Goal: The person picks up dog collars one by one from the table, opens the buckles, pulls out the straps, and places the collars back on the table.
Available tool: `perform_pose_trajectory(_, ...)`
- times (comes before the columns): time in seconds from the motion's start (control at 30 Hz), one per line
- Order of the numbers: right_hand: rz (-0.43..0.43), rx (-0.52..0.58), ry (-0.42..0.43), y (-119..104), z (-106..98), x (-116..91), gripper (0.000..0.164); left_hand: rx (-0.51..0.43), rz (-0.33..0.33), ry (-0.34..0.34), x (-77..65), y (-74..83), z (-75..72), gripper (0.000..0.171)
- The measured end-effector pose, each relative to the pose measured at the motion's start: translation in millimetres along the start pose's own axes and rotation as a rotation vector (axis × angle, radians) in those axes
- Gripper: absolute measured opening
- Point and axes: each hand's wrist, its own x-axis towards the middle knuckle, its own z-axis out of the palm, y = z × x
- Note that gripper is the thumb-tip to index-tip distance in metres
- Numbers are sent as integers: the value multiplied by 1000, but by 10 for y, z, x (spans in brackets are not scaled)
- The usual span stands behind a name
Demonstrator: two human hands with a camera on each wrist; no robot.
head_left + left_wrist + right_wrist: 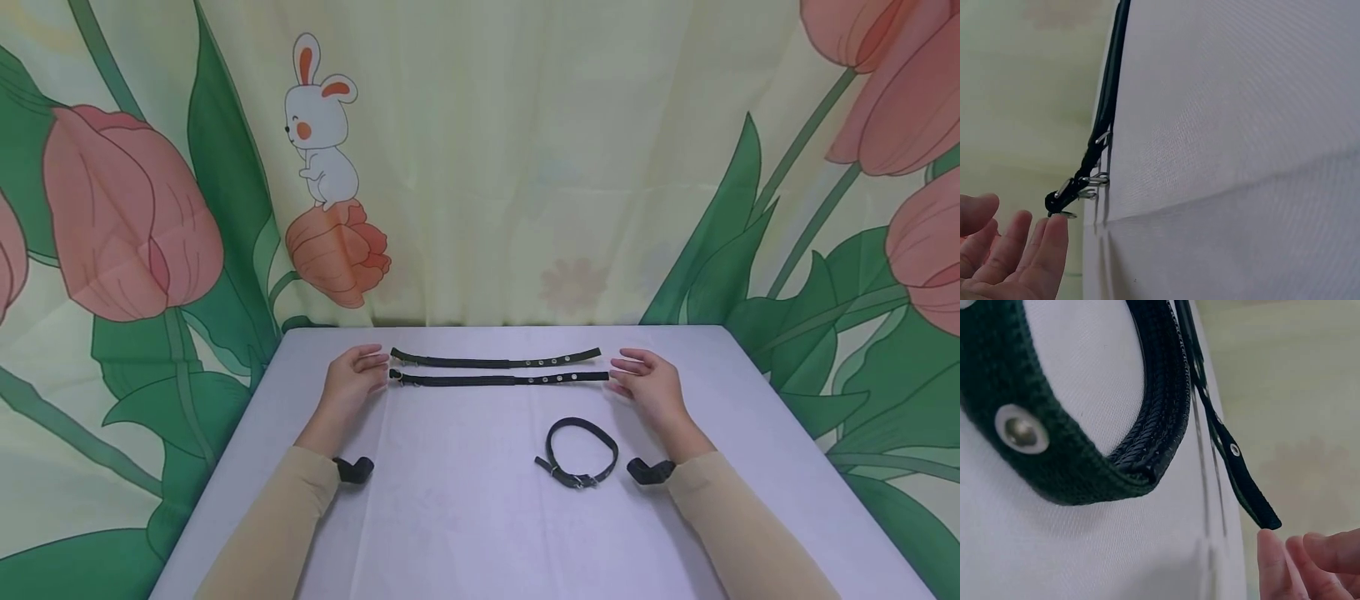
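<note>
Two dark collars lie stretched out side by side near the table's back edge, the far collar (472, 363) and the near collar (472, 381). Their buckle ends point left and their eyelet ends right. Beside the buckle ends is my left hand (352, 379), fingers extended; in the left wrist view its fingertips (1055, 228) are at a buckle end, contact unclear. My right hand (654, 387) is beside the eyelet ends, its fingertips (1267, 540) close to a strap tip. A third collar (576, 422), buckled into a loop, rests nearer the front right.
A white cloth covers the table (450, 517). Behind it hangs a curtain (480, 167) printed with tulips and a rabbit. A black device is on the left wrist (354, 470) and another on the right wrist (649, 472).
</note>
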Motion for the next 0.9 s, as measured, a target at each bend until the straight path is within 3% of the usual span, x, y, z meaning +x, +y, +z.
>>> perform_pose_trajectory(0.17, -8, -17, -5, -14, -38, -57, 57, 53, 20, -2, 0, 47, -14, 58)
perform_pose_trajectory(0.47, -36, -20, -20, -12, -86, -130, 56, 119, 137, -20, -30, 144, 56, 54)
perform_pose_trajectory(0.9, -89, -52, -74, -75, -115, -313, 58, 93, 256, -99, -182, 323, 283, 56)
